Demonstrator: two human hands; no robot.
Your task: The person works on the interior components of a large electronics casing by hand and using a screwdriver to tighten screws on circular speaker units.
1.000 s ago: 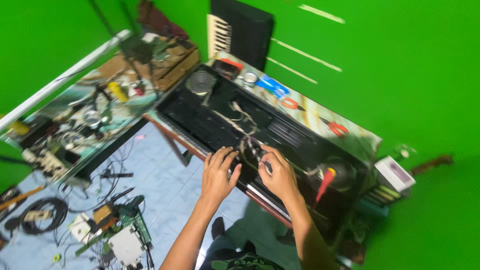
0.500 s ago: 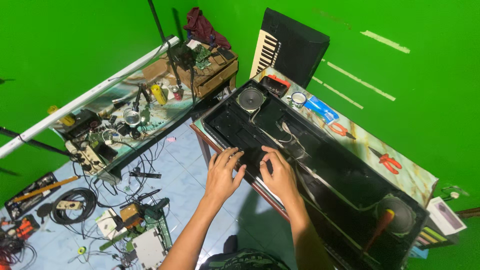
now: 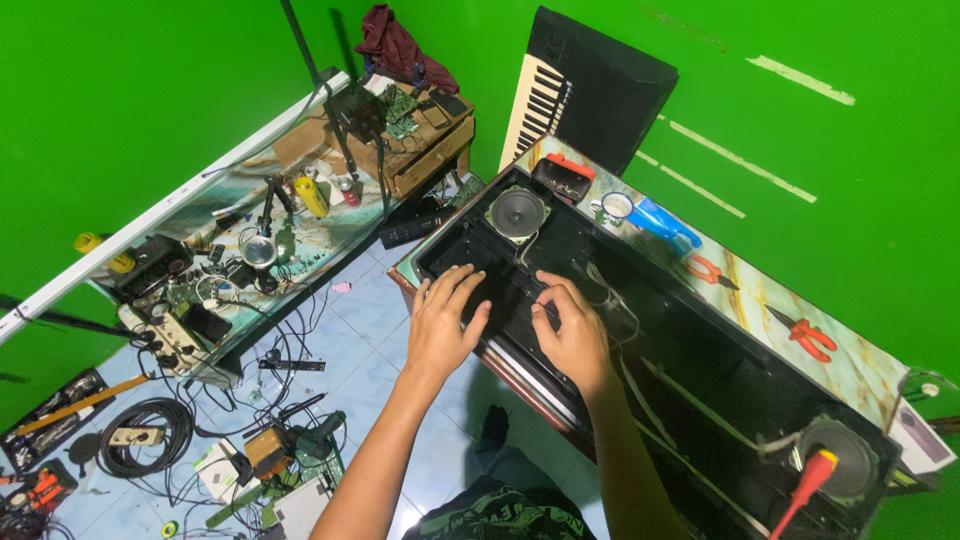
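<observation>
A long black opened keyboard casing (image 3: 700, 370) lies across the worktable, with a round speaker (image 3: 517, 212) at its far end and another speaker (image 3: 838, 458) at its near right end. My left hand (image 3: 443, 322) rests flat on the casing's front edge, fingers spread, holding nothing. My right hand (image 3: 571, 330) sits beside it inside the casing, fingers curled down onto the black interior near pale wires (image 3: 612, 300); whether it pinches anything I cannot tell.
A red-handled screwdriver (image 3: 800, 490) lies in the casing's right end. Red pliers (image 3: 808, 335), orange cutters (image 3: 706, 270), a blue object (image 3: 662, 222) and a cup (image 3: 615, 207) line the table's far edge. A cluttered bench (image 3: 240, 250) stands left; cables and tools (image 3: 150, 450) cover the floor.
Both hands have slid along the casing toward its far speaker end. The view has swung with them, bringing the left bench and floor more into sight.
</observation>
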